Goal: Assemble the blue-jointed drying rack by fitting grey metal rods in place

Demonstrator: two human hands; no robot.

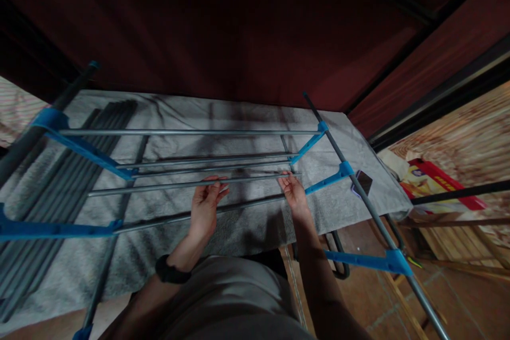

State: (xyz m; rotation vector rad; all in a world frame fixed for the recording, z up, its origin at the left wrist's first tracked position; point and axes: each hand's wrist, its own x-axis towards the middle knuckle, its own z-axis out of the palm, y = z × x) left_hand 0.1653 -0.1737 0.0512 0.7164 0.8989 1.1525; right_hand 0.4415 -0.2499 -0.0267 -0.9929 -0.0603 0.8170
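Grey steel rod [247, 178] sits level, its end just short of the blue bracket [306, 146]. Right hand [294, 191] clamps fingers on that end beside the bracket; left hand [205, 204], farther from the bracket, curls fingers over the rod. The spaced grips likely steady it above the towel [247, 228].

Loose grey rods [75, 170] run off the left edge; the drying rack's right pole [421, 303] leaves the bottom edge.
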